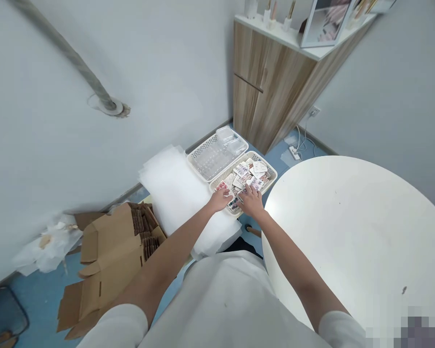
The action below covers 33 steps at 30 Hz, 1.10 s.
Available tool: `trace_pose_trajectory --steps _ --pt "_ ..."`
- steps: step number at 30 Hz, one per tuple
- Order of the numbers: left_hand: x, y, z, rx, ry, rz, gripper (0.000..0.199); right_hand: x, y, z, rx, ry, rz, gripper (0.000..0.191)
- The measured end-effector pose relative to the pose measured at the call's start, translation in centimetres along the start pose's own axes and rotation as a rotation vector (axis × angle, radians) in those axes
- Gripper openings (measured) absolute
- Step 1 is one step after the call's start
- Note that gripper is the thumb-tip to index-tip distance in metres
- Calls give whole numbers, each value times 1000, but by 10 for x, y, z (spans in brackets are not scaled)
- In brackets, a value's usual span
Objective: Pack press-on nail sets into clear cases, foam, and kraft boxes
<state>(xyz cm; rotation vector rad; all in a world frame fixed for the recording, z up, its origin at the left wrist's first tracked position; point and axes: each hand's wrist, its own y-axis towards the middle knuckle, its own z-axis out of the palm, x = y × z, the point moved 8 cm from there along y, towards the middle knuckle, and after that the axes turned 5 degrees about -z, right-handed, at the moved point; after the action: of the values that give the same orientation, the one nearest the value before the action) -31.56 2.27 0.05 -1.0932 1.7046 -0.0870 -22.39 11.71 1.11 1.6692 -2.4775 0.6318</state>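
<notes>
Cream plastic makes up the low basket [274, 170] under both hands, and inside it lies a loose heap of small printed cards [260, 167], overlapping at all angles. The left hand [220, 199] reaches over the basket's near left corner, its fingers bent beside a card with red marks [222, 185]; whether they pinch anything, I cannot tell. The right hand [251, 201] lies over the near side of the heap, palm down, its fingers slightly spread and curving onto the cards; whether one is gripped is hidden. Between the two hands shows a card with dark green marks [234, 203].

Just behind stands a second basket [196, 151] with clear plastic boxes [224, 134] in it. Left of the baskets is a thick stack of white sheets [176, 193], and beyond that, folded brown cardboard [119, 237]. A round white tabletop [351, 222] fills the right side. Behind it, a wood-grain cabinet [264, 72] carries a framed picture [328, 21], with a white power strip [294, 152] on the blue floor near its base.
</notes>
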Motion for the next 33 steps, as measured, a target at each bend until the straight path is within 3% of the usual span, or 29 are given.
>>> trace_pose_trajectory --steps 6,11,15,19,24,29,33 --pt "-17 47 18 21 82 -23 38 -15 25 12 27 19 10 33" --pt "-20 67 30 11 90 -13 38 -31 37 1 -102 75 77 33" --pt "-18 77 34 -79 192 -5 34 -41 45 -1 -136 67 126 45" --pt "-18 81 38 -103 211 -21 30 -42 49 3 -108 79 142 42" --pt "-1 78 37 -119 99 -144 19 -36 46 0 -122 81 116 35" --pt "10 69 25 -144 -20 -131 10 -30 41 -8 -140 123 41 45" --pt "11 56 3 -164 -124 -93 13 -26 35 -15 -179 134 4 53"
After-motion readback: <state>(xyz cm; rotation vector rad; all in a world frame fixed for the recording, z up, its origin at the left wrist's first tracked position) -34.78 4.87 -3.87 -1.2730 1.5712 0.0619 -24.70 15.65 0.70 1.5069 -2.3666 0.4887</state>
